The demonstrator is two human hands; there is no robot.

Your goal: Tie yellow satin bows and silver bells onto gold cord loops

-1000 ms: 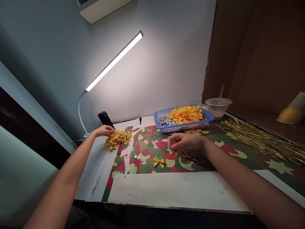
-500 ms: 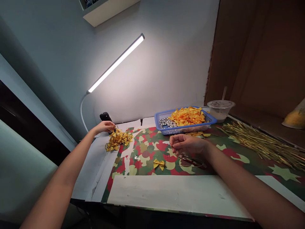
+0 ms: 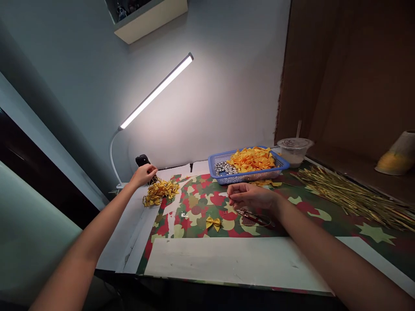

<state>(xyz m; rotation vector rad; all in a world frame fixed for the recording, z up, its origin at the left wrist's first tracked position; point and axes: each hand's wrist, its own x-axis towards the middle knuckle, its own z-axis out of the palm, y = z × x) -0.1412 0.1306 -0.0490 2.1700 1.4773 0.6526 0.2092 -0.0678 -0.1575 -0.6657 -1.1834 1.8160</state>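
My left hand (image 3: 144, 174) is over the back edge of a heap of yellow ribbon bows with thin gold ties (image 3: 161, 191). Its fingers are closed together; whatever they hold, if anything, is too small to name. My right hand (image 3: 253, 195) hovers above the patterned mat with its fingers curled and the thumb against them. What lies in that pinch cannot be made out. Beneath it rests a dark red tool (image 3: 256, 217), partly covered by the hand, beside a thin tie. A single yellow bow (image 3: 213, 223) lies on the mat between my hands.
Behind my right hand stands a blue basket (image 3: 212, 172) of orange-yellow ribbon pieces and silver beads. A lidded plastic cup (image 3: 295, 152) and a bundle of gold ties (image 3: 353, 196) are to the right. A lit lamp (image 3: 157, 91) rises at back left near a black object (image 3: 142, 160).
The view has shifted slightly. My left hand has drawn back a little from the bow heap. My right hand keeps its curled pose over the mat, and the single bow stays in place.
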